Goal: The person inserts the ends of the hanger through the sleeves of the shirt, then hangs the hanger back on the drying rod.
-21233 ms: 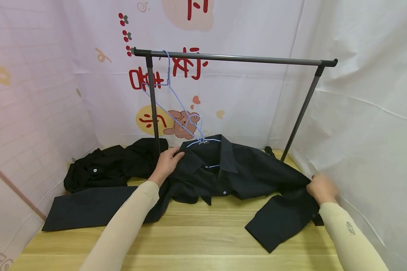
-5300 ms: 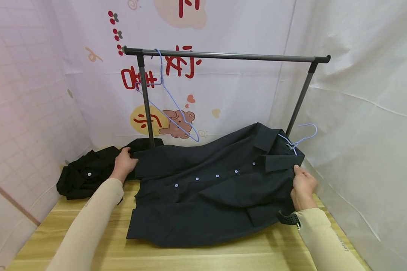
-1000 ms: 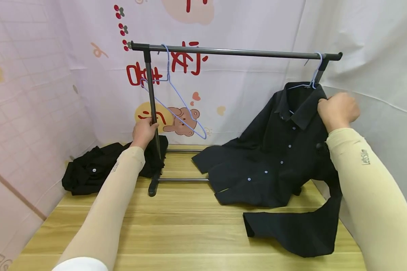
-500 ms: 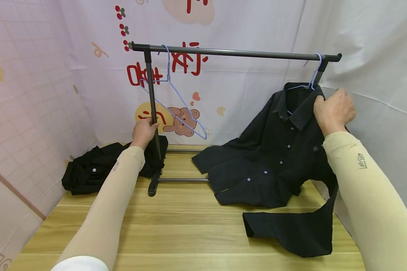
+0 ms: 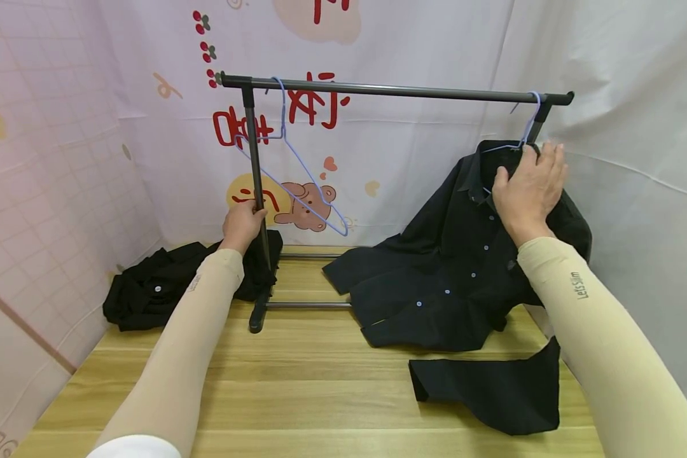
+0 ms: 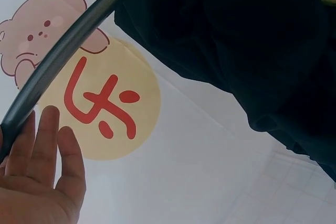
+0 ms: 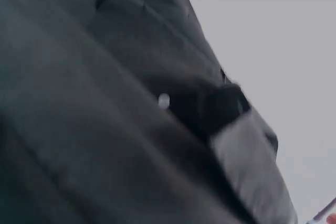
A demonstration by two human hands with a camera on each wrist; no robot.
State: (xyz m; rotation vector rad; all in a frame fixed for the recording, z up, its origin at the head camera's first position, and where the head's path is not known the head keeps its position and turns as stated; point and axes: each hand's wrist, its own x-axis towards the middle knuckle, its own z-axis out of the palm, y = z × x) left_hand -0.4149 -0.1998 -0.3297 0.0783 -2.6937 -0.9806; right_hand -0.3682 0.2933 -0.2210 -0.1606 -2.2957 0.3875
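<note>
A black button-up shirt [image 5: 458, 273] hangs by a blue wire hanger [image 5: 534, 117] from the right end of the rack's rail [image 5: 389, 91]. Its lower part spreads over the table, and one sleeve reaches forward. My right hand [image 5: 529, 187] is in front of the collar with fingers extended, hiding part of it; whether it touches the cloth I cannot tell. The right wrist view is filled by the blurred dark shirt [image 7: 105, 129]. At the left, my left hand [image 5: 242, 224] holds the rack's upright post [image 5: 255, 159], pinching it with thumb and fingers.
An empty blue wire hanger [image 5: 284, 114] hangs near the rail's left end. Another black garment [image 5: 160, 273] lies bunched at the table's left, behind my left arm. The rack's foot [image 5: 256, 318] stands on the wooden table [image 5: 298, 388]. Fabric walls close in the back and sides.
The shirt, earlier flat on the table and then lifted on its hanger, now hangs from the rail. My right hand has released the collar and shifted left, fingers spreading. My left hand stays put.
</note>
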